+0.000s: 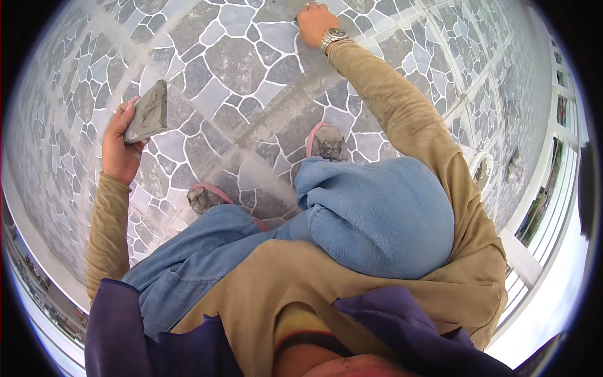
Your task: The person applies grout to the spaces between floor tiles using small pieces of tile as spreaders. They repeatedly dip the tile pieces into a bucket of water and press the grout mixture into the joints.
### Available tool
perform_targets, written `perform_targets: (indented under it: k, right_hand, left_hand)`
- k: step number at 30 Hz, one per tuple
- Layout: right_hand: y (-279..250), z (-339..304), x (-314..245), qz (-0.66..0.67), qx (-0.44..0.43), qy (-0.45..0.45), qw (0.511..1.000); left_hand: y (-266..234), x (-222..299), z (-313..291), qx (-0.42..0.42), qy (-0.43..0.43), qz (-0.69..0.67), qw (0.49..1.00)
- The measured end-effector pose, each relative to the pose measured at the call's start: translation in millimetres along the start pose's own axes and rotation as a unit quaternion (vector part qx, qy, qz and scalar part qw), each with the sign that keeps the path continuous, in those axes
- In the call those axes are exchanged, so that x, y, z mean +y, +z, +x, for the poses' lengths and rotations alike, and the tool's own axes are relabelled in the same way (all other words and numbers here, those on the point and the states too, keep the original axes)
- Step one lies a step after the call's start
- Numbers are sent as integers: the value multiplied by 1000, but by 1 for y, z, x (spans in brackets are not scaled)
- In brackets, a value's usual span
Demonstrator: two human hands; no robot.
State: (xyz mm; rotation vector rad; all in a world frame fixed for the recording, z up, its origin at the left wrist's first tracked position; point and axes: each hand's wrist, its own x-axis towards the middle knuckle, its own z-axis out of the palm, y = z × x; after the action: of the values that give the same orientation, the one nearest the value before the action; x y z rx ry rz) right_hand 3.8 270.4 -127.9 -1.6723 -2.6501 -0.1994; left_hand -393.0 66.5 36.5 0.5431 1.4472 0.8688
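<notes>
My left hand (121, 135) is closed around a flat grey slab (149, 115), which looks smeared with wet cement and is held tilted above the floor. Stretched far ahead, my right hand (316, 24) is closed, low over a joint between the floor tiles (235, 63). Its fingers hide most of whatever is in them; only a small dark edge shows at their left side. A metal watch (333, 38) sits on that wrist. The tiles carry a grey stone pattern with white lines, and some joints are smeared with grey cement (251, 129).
My feet in pink-strapped sandals, the left (207, 196) and the right (326, 141), stand on the tiles below my bent knees. A white bucket (482, 168) is partly hidden beyond my right arm. White railings (549, 207) run along the right edge, and a low white ledge (47, 257) along the left.
</notes>
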Motion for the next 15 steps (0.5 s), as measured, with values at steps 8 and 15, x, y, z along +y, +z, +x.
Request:
perform_targets:
  k: [8, 15]
  right_hand:
    - [-20, 23, 14, 76, 17, 74, 994]
    - [-36, 3, -41, 180, -85, 7, 980]
  left_hand:
    - [19, 7, 12, -12, 8, -35, 999]
    - [-5, -3, -11, 41, 10, -46, 998]
